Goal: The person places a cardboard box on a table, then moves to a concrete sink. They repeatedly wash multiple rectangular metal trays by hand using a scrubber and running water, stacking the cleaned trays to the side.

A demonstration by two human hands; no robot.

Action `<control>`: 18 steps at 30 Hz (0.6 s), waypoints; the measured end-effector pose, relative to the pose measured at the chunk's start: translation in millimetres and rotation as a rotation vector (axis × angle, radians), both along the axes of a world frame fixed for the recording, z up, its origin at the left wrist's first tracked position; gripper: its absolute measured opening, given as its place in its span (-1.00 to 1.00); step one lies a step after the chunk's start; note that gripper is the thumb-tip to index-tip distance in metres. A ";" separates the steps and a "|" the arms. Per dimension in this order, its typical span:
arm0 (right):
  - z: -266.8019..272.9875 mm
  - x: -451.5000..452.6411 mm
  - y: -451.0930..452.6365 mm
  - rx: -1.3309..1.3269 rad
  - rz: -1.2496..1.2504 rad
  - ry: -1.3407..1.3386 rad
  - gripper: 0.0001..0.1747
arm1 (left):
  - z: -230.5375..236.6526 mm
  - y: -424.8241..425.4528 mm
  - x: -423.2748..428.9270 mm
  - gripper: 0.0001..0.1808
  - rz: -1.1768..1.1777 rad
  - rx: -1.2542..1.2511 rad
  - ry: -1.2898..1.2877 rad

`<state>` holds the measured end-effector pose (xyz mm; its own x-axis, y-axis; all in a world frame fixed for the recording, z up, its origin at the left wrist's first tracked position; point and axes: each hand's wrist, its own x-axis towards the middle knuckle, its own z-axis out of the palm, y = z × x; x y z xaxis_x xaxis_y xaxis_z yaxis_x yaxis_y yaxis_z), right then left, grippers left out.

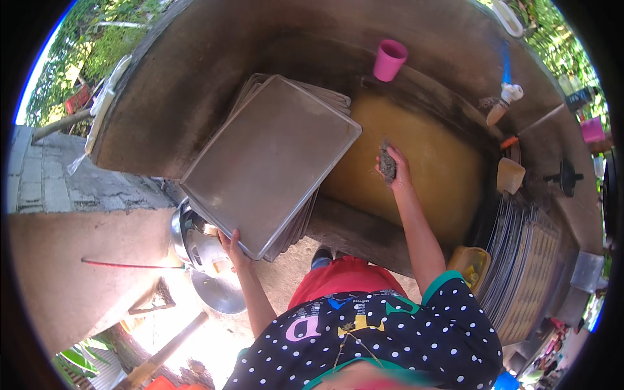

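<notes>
My left hand (236, 251) grips the near corner of a rectangular metal baking tray (270, 163), its thumb over the rim. That tray lies on top of a stack of similar trays (292, 229), whose edges show around it. In my right hand (402, 168) is a grey scouring pad (388, 163), held over the basin to the right of the trays. Cloudy yellowish-brown water (419, 146) covers the basin floor below it. Against the far wall stands a pink plastic cup (390, 59).
A concrete wall (312, 24) encloses the basin. A tap with a blue pipe (509, 90) is on the right wall. Several upright trays (516, 268) stand at right beside a yellow container (470, 265). Metal basins (217, 287) sit at lower left, near a wooden beam (165, 348).
</notes>
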<state>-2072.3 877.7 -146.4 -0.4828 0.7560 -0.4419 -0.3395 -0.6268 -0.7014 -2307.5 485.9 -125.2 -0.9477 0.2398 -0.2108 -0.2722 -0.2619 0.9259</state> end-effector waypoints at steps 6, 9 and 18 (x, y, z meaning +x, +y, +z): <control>30.7 -125.2 -49.0 0.989 0.260 -0.445 -0.64 | 31.6 5.6 2.2 -0.40 0.141 -0.956 0.483; 24.7 -174.7 -124.5 1.551 0.592 -0.565 -0.65 | 25.9 77.4 -48.1 -0.45 0.024 -0.673 0.571; -17.8 -378.0 -12.8 2.039 0.376 -0.979 -0.68 | -36.7 186.2 -97.6 -0.32 -0.337 -1.288 0.878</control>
<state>-2450.3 864.9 -164.3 -0.8505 0.3203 0.4173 0.3053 0.9465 -0.1042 -2405.0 672.0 -161.8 -0.8214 0.5554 0.1295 0.5603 0.7436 0.3649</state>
